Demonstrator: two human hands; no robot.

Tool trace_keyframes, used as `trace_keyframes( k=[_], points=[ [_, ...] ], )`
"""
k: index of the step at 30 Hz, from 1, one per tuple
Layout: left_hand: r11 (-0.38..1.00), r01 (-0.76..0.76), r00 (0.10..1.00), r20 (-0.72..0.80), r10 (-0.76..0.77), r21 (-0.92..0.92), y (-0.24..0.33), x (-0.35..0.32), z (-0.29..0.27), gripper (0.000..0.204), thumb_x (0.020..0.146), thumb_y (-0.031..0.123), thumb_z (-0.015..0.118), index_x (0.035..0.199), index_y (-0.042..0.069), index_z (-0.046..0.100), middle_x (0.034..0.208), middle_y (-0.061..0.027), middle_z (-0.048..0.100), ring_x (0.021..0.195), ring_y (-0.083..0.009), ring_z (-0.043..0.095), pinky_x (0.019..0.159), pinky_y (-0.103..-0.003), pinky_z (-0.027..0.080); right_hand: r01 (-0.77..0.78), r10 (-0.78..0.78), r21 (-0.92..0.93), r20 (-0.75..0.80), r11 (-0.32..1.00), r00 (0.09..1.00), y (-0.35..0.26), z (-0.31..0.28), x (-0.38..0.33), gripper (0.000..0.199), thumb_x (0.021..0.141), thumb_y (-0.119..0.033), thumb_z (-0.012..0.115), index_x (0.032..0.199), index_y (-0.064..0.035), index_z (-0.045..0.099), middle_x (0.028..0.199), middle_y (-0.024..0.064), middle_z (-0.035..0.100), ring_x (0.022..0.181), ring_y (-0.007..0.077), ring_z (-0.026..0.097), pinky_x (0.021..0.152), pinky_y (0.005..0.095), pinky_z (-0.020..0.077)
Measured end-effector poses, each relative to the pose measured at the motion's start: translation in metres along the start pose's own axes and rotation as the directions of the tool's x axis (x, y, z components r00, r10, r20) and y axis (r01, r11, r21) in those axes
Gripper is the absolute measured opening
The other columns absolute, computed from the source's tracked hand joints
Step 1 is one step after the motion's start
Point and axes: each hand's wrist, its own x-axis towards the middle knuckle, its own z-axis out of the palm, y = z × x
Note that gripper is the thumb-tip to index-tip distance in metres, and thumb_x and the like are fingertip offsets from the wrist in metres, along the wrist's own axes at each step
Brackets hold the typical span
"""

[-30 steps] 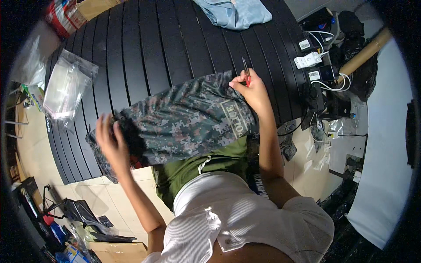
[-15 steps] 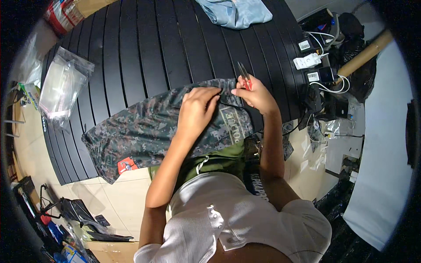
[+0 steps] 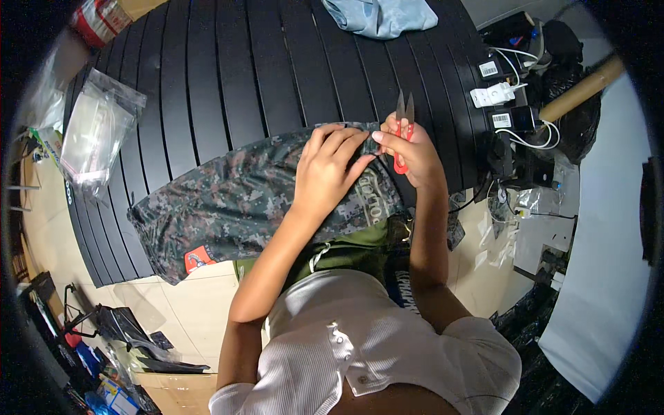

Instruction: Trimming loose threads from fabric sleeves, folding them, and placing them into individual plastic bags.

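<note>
A dark camouflage garment (image 3: pixel 228 190), apparently shorts, lies across the near edge of the table and my lap, with a red patch at its left end and a lettered panel at its right. My left hand (image 3: pixel 328 169) rests over its right part, fingers bent and thumb apart, gripping cloth near the gathered end. Beside it, my right hand (image 3: pixel 418 155) holds red-handled scissors (image 3: pixel 405 114), blades parted and pointing away from me. The right thumb and forefinger tips meet the garment's upper right edge. Cloth beneath my left palm is hidden.
The black slatted table (image 3: pixel 242 69) carries clear plastic bags (image 3: pixel 104 135) at left and a light blue cloth (image 3: pixel 384 15) at the far side. White chargers (image 3: pixel 498 95) and cables crowd the right edge. A cardboard tube (image 3: pixel 581 88) leans behind them.
The scissors have turned more upright, showing both blades and more of the red handle. My left hand has slid right along the garment, its thumb spreading from the fingers.
</note>
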Motion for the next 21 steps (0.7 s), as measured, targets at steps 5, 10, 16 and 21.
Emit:
trace_keyframes(
  k=[5, 10, 16, 21],
  points=[
    [0.998, -0.007, 1.000, -0.030, 0.005, -0.070, 0.001, 0.001, 0.001, 0.028, 0.071, 0.017, 0.069, 0.096, 0.007, 0.064, 0.092, -0.0044, 0.061, 0.091, -0.0235, 0.054, 0.079, -0.035, 0.046, 0.010, -0.008, 0.021, -0.056, 1.000, 0.998, -0.006, 0.006, -0.007, 0.022, 0.079, 0.002, 0.059, 0.077, -0.0123, 0.043, 0.075, -0.0040, 0.046, 0.070, 0.0054, 0.045, 0.064, 0.0210, 0.0360],
    [0.985, 0.032, 0.999, -0.029, -0.037, -0.169, -0.001, 0.003, -0.001, 0.026, 0.070, 0.013, 0.071, 0.094, 0.007, 0.067, 0.089, -0.0050, 0.062, 0.088, -0.0236, 0.054, 0.077, -0.034, 0.046, 0.052, -0.052, 0.091, -0.008, 0.994, 0.999, -0.001, 0.003, -0.009, 0.025, 0.075, 0.007, 0.060, 0.077, -0.0104, 0.042, 0.078, -0.0023, 0.047, 0.075, 0.0071, 0.046, 0.070, 0.0223, 0.0375],
    [0.964, 0.042, 0.999, -0.002, -0.044, -0.262, -0.002, 0.005, -0.004, 0.024, 0.069, 0.012, 0.072, 0.092, 0.005, 0.068, 0.090, -0.0045, 0.063, 0.089, -0.0226, 0.053, 0.078, -0.033, 0.045, 0.049, -0.051, 0.117, 0.017, 0.992, 0.999, 0.000, 0.000, -0.012, 0.028, 0.071, 0.010, 0.061, 0.077, -0.0094, 0.042, 0.084, 0.0020, 0.050, 0.082, 0.0105, 0.051, 0.076, 0.0237, 0.0397],
    [0.955, 0.057, 0.998, -0.004, -0.060, -0.292, -0.004, 0.005, -0.005, 0.019, 0.069, 0.010, 0.073, 0.087, 0.005, 0.068, 0.088, -0.0047, 0.064, 0.087, -0.0223, 0.054, 0.077, -0.032, 0.044, 0.012, -0.009, 0.049, -0.052, 0.999, 0.999, -0.008, 0.005, -0.015, 0.029, 0.071, 0.012, 0.059, 0.079, -0.0087, 0.041, 0.093, 0.0072, 0.050, 0.085, 0.0119, 0.055, 0.078, 0.0229, 0.0408]
  ],
)
